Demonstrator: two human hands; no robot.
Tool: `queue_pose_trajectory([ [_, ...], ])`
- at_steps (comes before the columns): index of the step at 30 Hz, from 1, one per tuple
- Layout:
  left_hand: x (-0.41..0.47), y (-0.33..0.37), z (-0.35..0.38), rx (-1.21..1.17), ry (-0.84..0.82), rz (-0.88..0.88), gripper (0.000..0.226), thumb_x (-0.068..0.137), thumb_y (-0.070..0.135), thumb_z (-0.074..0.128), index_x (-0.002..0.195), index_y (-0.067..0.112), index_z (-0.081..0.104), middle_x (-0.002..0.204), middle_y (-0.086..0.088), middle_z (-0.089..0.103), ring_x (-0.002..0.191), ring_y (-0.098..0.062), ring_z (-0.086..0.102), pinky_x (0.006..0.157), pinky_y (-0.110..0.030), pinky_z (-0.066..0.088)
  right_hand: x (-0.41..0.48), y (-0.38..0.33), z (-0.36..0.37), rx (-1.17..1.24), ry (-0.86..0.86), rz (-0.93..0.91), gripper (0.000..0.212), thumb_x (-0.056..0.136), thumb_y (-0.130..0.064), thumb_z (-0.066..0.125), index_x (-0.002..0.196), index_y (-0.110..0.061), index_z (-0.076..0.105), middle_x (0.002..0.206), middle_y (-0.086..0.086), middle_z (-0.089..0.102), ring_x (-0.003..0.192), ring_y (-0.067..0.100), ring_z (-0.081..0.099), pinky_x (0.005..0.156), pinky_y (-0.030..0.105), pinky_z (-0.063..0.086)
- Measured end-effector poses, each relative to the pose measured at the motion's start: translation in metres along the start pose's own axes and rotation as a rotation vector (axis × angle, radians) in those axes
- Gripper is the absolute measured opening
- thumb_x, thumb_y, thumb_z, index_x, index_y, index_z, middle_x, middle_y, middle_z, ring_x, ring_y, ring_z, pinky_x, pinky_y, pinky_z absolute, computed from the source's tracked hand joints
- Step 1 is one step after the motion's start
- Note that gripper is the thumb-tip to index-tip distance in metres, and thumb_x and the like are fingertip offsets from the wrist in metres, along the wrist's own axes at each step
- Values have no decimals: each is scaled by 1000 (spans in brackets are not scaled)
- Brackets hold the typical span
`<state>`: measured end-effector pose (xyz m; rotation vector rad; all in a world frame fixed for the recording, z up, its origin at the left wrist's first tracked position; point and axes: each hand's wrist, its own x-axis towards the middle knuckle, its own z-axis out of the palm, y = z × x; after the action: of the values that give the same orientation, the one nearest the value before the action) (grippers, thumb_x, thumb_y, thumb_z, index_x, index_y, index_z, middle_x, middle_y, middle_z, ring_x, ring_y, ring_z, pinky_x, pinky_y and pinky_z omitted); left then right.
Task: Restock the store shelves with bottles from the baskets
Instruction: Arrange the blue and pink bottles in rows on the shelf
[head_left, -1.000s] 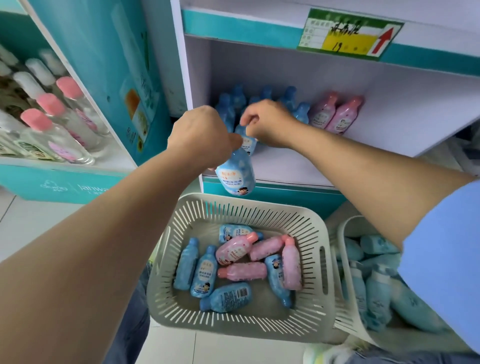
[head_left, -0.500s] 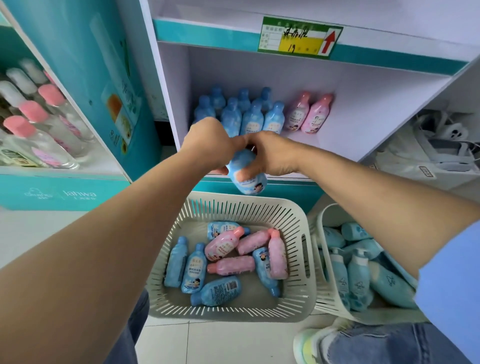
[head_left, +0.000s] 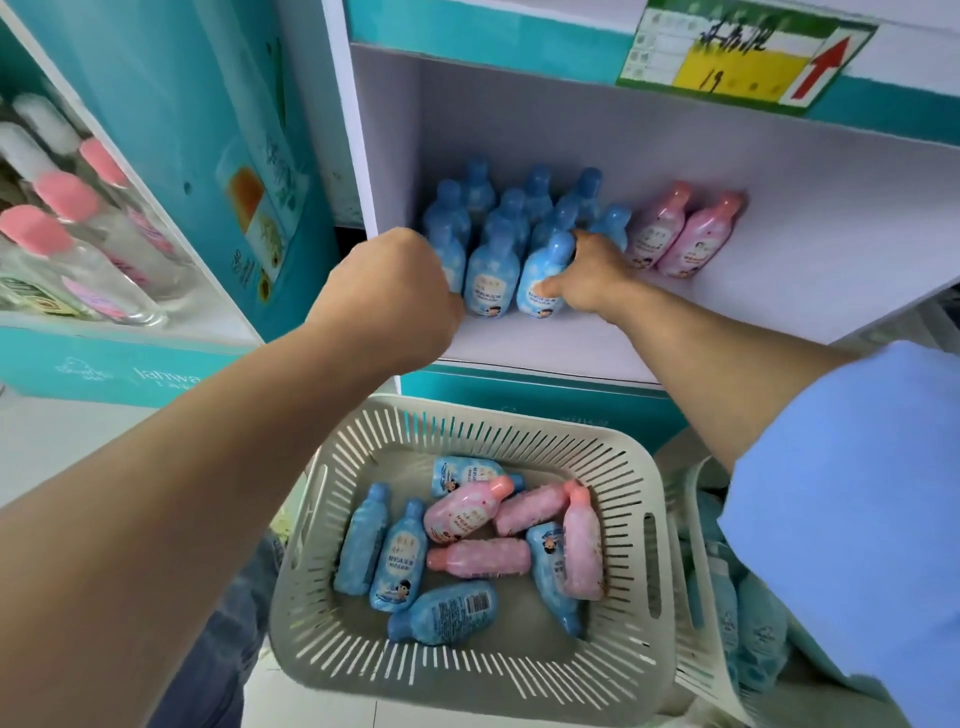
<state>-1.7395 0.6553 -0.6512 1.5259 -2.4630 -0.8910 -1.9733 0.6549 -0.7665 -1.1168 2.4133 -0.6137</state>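
Note:
On the white shelf (head_left: 701, 322) stand rows of blue bottles (head_left: 491, 278) with two pink bottles (head_left: 675, 234) to their right. My right hand (head_left: 589, 275) grips an upright blue bottle (head_left: 540, 278) at the right end of the front row, its base on the shelf. My left hand (head_left: 389, 296) is a curled fist at the shelf's front left edge, right against the leftmost front bottle (head_left: 451, 254); I see nothing in it. Below, a grey slotted basket (head_left: 467, 415) holds several blue and pink bottles (head_left: 467, 512) lying flat.
A second basket (head_left: 696, 525) with pale teal bottles sits at the right, partly behind my blue sleeve. A teal display (head_left: 156, 156) to the left carries clear bottles with pink caps (head_left: 62, 249). A green and yellow price tag (head_left: 743, 57) hangs above the shelf.
The blue bottle passed from my left hand to my right, which carried it up and set it in the front row. My left hand let go and moved to the shelf's left edge.

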Motion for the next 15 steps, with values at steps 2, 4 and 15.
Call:
queue_pose_trajectory([
  [2, 3, -3, 2, 11, -7, 1, 21, 85, 18, 53, 91, 4, 67, 87, -17, 68, 85, -34, 66, 76, -33, 54, 6, 0, 7, 7, 16, 15, 64, 67, -16, 83, 124, -9, 55, 123, 8, 60, 113, 24, 58, 97, 33, 47],
  [4, 4, -3, 4, 20, -14, 4, 20, 85, 18, 53, 90, 5, 68, 85, -15, 68, 83, -33, 66, 72, -32, 52, 8, 2, 11, 27, 21, 25, 72, 66, -14, 83, 130, -9, 50, 128, 7, 57, 117, 24, 55, 101, 33, 45],
  [15, 4, 5, 28, 90, -61, 47, 22, 84, 11, 51, 97, 3, 67, 95, -18, 68, 88, -35, 66, 83, -37, 55, -30, 8, 4, 35, 101, -32, 50, 80, -8, 66, 125, -2, 45, 128, 15, 53, 116, 28, 53, 94, 30, 41],
])
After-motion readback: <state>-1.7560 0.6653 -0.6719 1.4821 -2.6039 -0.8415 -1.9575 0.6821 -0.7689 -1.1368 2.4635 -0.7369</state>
